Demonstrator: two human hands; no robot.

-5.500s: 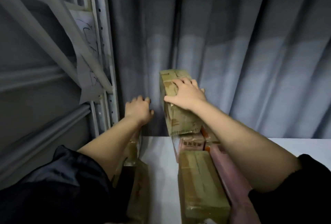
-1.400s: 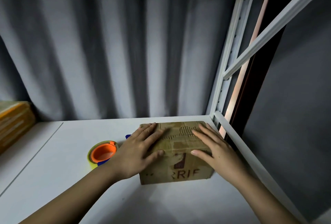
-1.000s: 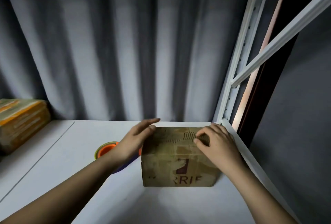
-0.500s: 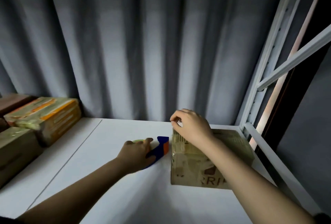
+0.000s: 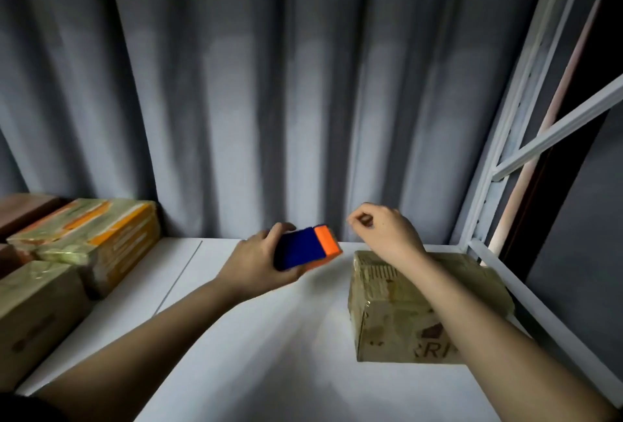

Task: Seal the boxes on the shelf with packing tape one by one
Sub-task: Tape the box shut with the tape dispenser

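A brown cardboard box (image 5: pixel 397 313) with dark printed letters stands on the white shelf (image 5: pixel 269 354), near its right end. My left hand (image 5: pixel 253 266) grips a blue and orange tape dispenser (image 5: pixel 305 248) and holds it in the air, left of the box. My right hand (image 5: pixel 384 232) hovers over the box's far left corner, close to the dispenser's orange end. Its fingers are curled, thumb against forefinger. I see no tape between them.
Several taped boxes (image 5: pixel 94 236) are stacked at the shelf's left end, with one more (image 5: pixel 30 307) nearer to me. A grey curtain (image 5: pixel 269 84) hangs behind the shelf. The white metal upright (image 5: pixel 505 124) and its diagonal brace close off the right side.
My left hand has picked the tape dispenser up off the shelf and raised it. My right hand has lifted off the box's corner. The view has shifted left.
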